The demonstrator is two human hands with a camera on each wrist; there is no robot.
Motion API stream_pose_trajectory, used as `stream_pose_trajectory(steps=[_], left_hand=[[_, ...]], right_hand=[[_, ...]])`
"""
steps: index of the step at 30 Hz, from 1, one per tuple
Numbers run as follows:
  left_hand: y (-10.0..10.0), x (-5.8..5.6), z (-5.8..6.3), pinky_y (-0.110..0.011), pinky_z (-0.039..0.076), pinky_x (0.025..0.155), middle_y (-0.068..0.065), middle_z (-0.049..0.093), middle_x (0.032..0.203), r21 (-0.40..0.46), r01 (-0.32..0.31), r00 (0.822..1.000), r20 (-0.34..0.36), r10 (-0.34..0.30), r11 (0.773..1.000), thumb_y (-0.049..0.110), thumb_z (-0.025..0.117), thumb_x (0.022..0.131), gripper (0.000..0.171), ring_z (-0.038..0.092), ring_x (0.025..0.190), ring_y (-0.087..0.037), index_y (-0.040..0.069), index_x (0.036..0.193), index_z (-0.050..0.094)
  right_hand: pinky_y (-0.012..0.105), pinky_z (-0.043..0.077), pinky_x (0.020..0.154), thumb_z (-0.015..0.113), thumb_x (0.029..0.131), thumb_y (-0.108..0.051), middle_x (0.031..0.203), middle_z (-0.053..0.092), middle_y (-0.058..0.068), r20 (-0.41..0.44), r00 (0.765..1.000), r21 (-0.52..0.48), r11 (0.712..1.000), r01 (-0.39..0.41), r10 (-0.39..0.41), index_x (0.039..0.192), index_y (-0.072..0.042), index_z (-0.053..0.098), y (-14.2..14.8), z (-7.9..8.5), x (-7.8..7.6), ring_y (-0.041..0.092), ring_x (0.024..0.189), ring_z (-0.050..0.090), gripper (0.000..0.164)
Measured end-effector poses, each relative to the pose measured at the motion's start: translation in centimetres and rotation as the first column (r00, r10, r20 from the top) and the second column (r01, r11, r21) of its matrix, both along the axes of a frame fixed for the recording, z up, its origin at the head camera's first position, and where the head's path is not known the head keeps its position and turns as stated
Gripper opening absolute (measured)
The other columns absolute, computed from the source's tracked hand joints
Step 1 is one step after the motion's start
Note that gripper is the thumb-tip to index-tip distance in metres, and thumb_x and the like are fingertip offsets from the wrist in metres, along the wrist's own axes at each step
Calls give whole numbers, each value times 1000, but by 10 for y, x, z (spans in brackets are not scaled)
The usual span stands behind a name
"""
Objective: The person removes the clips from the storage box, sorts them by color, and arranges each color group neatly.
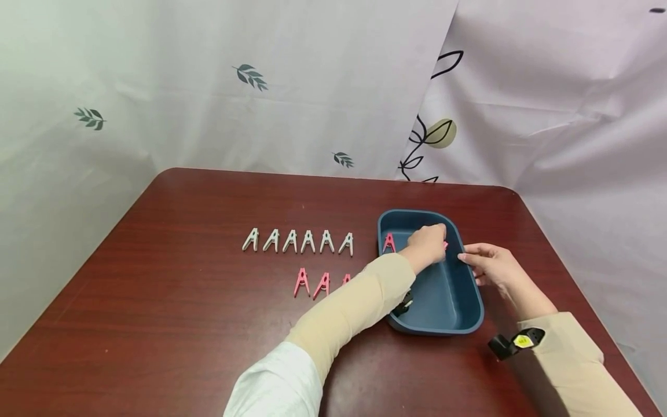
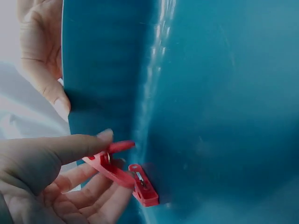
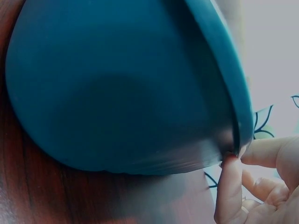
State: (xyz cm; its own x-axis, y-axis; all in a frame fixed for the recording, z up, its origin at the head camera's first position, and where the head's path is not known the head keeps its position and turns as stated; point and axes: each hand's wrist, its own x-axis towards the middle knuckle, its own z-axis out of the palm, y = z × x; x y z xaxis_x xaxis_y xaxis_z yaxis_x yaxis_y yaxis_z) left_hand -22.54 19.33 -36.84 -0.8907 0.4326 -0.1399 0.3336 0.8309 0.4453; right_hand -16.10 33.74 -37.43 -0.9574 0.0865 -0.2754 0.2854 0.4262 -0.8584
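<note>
Inside the blue plastic bin (image 1: 436,332), my left hand (image 1: 428,242) pinches a pink-red clothespin (image 2: 114,173) between thumb and fingers. Just beyond that hand's fingertips, another red clothespin (image 2: 148,195) lies close to the bin's side wall. A further red clothespin (image 1: 388,242) shows at the bin's left side in the head view. My right hand (image 1: 495,269) grips the bin's right rim, thumb over the edge and fingers outside. The left forearm hides part of the bin's left edge.
Several white clothespins (image 1: 307,240) stand in a row on the dark red table (image 1: 172,278). Nearer lie red clothespins (image 1: 301,282), one partly covered by the left sleeve (image 1: 359,301). A patterned curtain (image 1: 312,87) hangs behind the table.
</note>
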Motion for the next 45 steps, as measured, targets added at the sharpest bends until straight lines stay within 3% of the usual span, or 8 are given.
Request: stream_pose_trajectory(steps=[5, 15, 24, 31, 36, 45], left_hand=[[-3, -2, 3, -24, 42, 57, 7, 61, 79, 46, -32, 999, 20, 31, 998, 29, 82, 73, 27, 54, 69, -8, 20, 92, 64], [-6, 0, 10, -22, 40, 52, 3, 56, 67, 143, -83, 994, 87, 71, 986, 30, 75, 80, 21, 53, 59, -9, 17, 79, 59], [-7, -1, 15, -19, 41, 55, 4, 57, 74, 153, -40, 997, 77, 28, 987, 25, 70, 86, 14, 52, 63, -7, 15, 86, 62], [-9, 1, 24, -17, 40, 51, 2, 55, 70, 171, -1, 997, 80, -13, 985, 19, 65, 90, 11, 52, 60, -7, 13, 82, 60], [-13, 1, 28, -16, 39, 51, 3, 53, 70, 169, 39, 996, 68, -51, 985, 18, 63, 91, 7, 50, 59, -6, 11, 89, 64], [-20, -3, 27, -16, 40, 51, 1, 54, 60, 278, 55, 985, 145, -99, 959, 15, 62, 92, 12, 59, 59, -13, 8, 102, 64]], right_hand=[[25, 53, 55, 62, 93, -24, 66, 59, -11, 0, 1000, -6, 1000, 1, -1, 125, 10, 47, 0, 0, 0, 6, 55, 54, 50], [25, 54, 56, 62, 92, -24, 67, 58, -10, 10, 1000, -6, 1000, 7, -7, 123, 8, 49, 0, 0, -1, 6, 55, 54, 46], [25, 54, 56, 62, 93, -26, 67, 58, -11, 10, 1000, 10, 1000, 10, -10, 127, 9, 46, -1, 0, 0, 6, 56, 54, 51], [25, 53, 56, 61, 93, -25, 66, 58, -11, 14, 1000, 13, 1000, 13, -13, 126, 9, 46, 0, 1, -1, 6, 56, 54, 51], [25, 53, 56, 61, 93, -26, 66, 58, -11, 22, 1000, 14, 1000, 11, -12, 127, 9, 46, -1, 2, -1, 6, 56, 54, 52], [24, 53, 55, 62, 92, -25, 67, 57, -11, 34, 999, 1, 1000, 15, -16, 124, 6, 50, 1, 3, -1, 6, 56, 53, 46]])
